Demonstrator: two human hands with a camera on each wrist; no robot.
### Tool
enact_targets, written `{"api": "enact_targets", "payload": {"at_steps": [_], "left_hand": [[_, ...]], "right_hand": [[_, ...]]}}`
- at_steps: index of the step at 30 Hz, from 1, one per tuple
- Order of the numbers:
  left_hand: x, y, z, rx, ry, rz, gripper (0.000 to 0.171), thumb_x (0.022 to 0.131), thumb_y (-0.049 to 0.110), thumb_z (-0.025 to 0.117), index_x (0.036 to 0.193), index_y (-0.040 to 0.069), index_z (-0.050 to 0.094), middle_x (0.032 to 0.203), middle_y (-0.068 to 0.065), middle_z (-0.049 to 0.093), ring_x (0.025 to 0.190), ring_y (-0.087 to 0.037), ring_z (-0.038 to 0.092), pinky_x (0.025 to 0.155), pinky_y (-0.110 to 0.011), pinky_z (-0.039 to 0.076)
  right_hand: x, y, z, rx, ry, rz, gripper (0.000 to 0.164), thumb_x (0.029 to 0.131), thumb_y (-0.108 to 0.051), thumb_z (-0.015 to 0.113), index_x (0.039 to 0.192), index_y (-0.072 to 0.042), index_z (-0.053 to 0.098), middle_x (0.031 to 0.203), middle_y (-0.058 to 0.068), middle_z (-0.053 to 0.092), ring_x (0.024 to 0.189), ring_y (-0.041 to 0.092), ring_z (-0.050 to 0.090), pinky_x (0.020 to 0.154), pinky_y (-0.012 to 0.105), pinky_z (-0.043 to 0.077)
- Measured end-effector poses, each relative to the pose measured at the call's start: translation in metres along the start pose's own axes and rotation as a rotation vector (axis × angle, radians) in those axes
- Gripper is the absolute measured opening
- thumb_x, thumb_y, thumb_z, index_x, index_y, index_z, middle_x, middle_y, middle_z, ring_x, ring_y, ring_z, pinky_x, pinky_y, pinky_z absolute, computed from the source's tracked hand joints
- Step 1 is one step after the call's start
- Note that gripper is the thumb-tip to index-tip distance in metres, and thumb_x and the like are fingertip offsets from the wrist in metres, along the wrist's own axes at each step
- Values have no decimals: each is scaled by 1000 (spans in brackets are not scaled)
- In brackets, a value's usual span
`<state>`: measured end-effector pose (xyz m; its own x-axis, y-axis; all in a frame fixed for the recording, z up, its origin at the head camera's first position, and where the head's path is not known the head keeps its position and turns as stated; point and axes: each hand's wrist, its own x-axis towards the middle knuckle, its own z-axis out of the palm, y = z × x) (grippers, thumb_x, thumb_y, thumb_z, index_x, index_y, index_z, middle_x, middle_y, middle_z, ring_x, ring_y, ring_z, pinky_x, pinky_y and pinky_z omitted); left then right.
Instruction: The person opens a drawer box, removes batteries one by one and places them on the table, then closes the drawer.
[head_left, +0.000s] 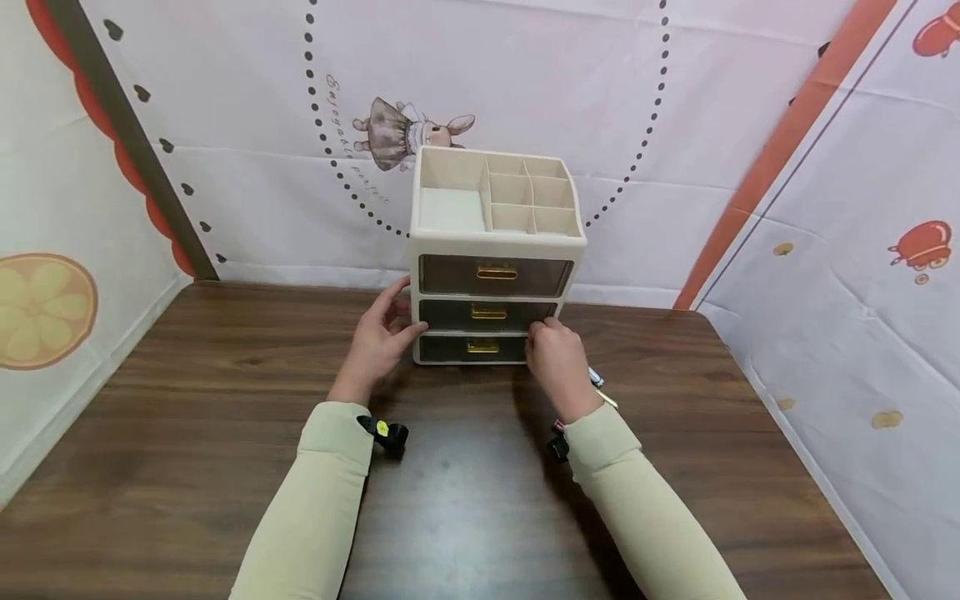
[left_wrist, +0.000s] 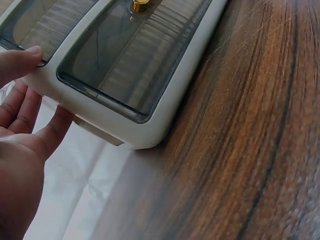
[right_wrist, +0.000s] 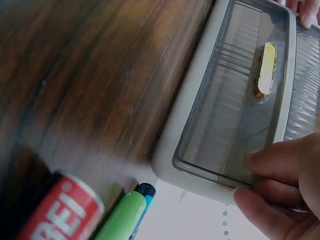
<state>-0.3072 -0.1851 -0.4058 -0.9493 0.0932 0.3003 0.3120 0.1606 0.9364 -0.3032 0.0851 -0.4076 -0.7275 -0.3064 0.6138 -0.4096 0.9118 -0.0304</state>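
Observation:
A cream drawer organizer (head_left: pixel 498 244) stands upright toward the back of the table. Its three dark see-through drawers are closed, each with a gold handle (head_left: pixel 497 273). My left hand (head_left: pixel 378 337) grips the organizer's left side, thumb (left_wrist: pixel 22 62) on the front and fingers against the side wall. At the lower right front edge, my right hand (head_left: pixel 558 362) holds the frame between thumb and curled fingers; in the right wrist view the thumb (right_wrist: pixel 272 160) lies over the bottom drawer's corner. The organizer's top has several compartments, with nothing seen in them.
Beside the right wrist lie a red cylinder (right_wrist: pixel 62 212) with white lettering and a green pen-like stick (right_wrist: pixel 120 217) with a dark end, partly hidden by the arm in the head view. A printed cloth (head_left: pixel 525 83) hangs behind the brown wooden table (head_left: pixel 247 375).

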Motion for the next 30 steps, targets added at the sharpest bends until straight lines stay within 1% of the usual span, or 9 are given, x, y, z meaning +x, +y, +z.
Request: {"api": "enact_targets", "payload": {"at_steps": [2,5,9,11,17,24,26,30], "left_hand": [[-1,-2,-1,-1,8,-1,71,88,-3,66,149,14,35,121,-23,55,114,-31,54,103,-45,46],[0,-16,-4,13,33,15,72,88,-1,68,149,19,36,119,-20,57,112,-27,55,101,-43,47],[1,-36,-8,21,49,42,74,87,1,70,148,24,37,118,-18,58,111,-26,55,101,-47,47],[0,-38,-10,27,47,45,74,87,2,70,149,24,36,118,-18,58,111,-26,55,101,-48,47],[0,-42,-16,48,53,41,74,88,3,70,149,25,35,120,-17,57,113,-22,54,101,-46,47],[2,-46,-20,50,40,44,72,90,5,67,152,20,32,126,-20,55,121,-27,52,105,-49,44],[1,-46,-22,70,50,45,71,91,6,66,152,21,32,129,-20,55,123,-29,51,105,-49,43],[-3,-47,-26,128,65,58,68,94,8,62,152,26,31,138,-18,51,128,-32,50,105,-50,43]], "right_hand": [[-2,-2,2,-4,-3,-12,16,81,0,69,67,-2,62,67,12,57,57,28,59,54,42,52],[-2,-5,6,-5,-7,-27,16,84,0,67,69,-1,62,67,13,57,58,29,59,55,41,53],[-4,-10,10,-1,-14,-27,15,83,1,67,69,-2,62,68,12,57,58,28,59,55,40,53],[-5,-11,12,3,-19,-28,15,82,0,68,69,-3,62,68,11,57,58,27,59,55,39,53],[-7,-14,19,33,-40,-24,15,81,-1,70,69,-5,62,69,9,57,60,26,60,56,40,52],[-3,-17,21,55,-59,-30,13,80,-2,71,70,-6,64,69,8,59,61,27,62,56,41,53],[-2,-17,19,71,-68,-27,12,80,-2,71,70,-7,65,69,7,59,62,26,62,56,41,53],[0,-17,15,116,-131,3,11,81,-7,74,74,-9,66,71,4,60,64,23,62,59,39,53]]}}
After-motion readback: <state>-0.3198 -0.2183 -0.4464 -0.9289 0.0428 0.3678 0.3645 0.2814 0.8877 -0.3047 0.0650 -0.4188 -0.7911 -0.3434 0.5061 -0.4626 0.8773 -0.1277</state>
